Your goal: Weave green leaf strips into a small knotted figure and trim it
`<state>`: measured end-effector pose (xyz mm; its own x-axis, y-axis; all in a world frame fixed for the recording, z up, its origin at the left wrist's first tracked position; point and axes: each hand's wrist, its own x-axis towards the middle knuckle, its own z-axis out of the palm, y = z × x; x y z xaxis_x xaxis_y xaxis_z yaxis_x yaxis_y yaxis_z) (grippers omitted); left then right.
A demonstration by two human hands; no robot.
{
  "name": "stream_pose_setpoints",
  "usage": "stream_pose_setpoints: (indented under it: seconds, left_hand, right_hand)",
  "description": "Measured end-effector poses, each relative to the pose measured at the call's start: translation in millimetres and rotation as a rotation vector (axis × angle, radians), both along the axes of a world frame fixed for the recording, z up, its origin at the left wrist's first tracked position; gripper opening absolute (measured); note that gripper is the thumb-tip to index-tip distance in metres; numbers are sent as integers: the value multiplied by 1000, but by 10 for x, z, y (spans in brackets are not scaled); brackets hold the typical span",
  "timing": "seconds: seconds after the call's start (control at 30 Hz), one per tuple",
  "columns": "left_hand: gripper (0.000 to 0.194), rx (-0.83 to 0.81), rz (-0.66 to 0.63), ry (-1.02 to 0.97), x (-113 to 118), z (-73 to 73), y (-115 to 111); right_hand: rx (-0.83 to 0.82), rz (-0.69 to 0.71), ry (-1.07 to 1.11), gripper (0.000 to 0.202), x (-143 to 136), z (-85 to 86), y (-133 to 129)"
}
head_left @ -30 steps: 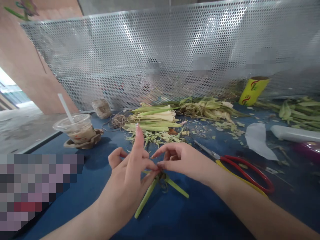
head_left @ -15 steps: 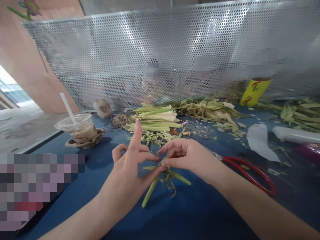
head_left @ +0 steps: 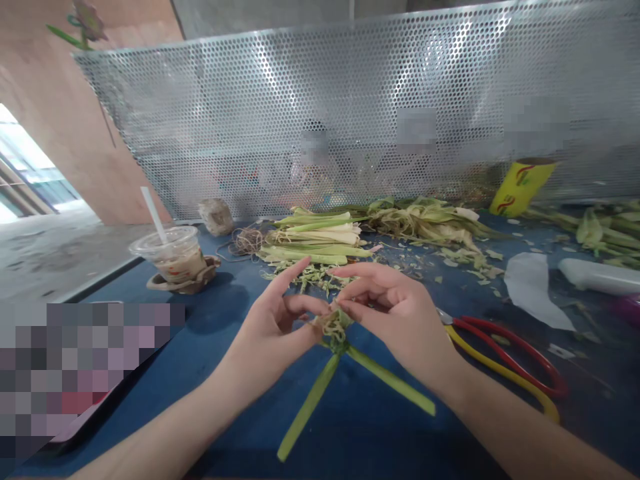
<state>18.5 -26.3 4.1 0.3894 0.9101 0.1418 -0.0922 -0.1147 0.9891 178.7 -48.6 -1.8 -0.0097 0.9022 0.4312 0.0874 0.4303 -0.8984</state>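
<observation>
Above the blue table, my left hand (head_left: 280, 327) pinches one side of a small bundle of green leaf strips (head_left: 334, 327), its index finger raised. My right hand (head_left: 393, 307) grips the opposite upper side between thumb and fingertips. Curled, pale fibres gather at the bundle's middle. Two flat green strips spread downward from it, one to the left and one to the right; the fingers partly cover its top. Beyond the hands is a pile of cut green and white stalks (head_left: 320, 233), with small curled scraps (head_left: 307, 279) in front of it.
Scissors (head_left: 500, 353) with red and yellow handles lie beside my right forearm. A lidded drink cup (head_left: 173, 257) stands in a cardboard holder at left, near brown twine (head_left: 250, 240). Limp leaves (head_left: 425, 220), a yellow tube (head_left: 523, 187) and white paper (head_left: 535, 287) are farther right. Perforated metal (head_left: 350, 100) backs the table.
The leaf bundle has turned upright and its two strips now show longer, pointing down. My left index finger has lowered, and the left hand's fingers have drawn in on the bundle.
</observation>
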Motion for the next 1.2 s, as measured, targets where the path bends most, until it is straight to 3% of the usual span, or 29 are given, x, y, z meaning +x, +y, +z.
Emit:
stream_pose_setpoints:
  seconds: [0.1,0.3,0.47,0.6,0.7,0.97,1.1,1.2]
  left_hand:
    - [79,-154,-56,-70,-9,-12,13]
    - [70,-391,-106,-71,-30,49,15]
    - [59,-517,-218,-50,-79,85,51]
    - [57,-555,-223,-60,-95,118,56]
    - [68,-586,-170,-48,-88,132,44]
    - [79,-542,-139,-9,-90,76,53]
    - [89,-369,-118,36,-91,75,49]
    - [97,-65,-51,117,-92,49,11]
  right_hand:
    - [144,-50,-71,26,3,-7,-32]
    - [694,-149,-549,29,87,-25,-23]
    - [808,-82,-614,38,143,-66,7]
    - [826,-65,-667,43,177,-89,12]
    - [870,-50,-674,46,197,-88,6]
    - [749,27,-870,48,241,-49,-57]
    - [618,-23,-777,38,204,-11,-63]
    - [444,-31,-695,39,155,14,-56]
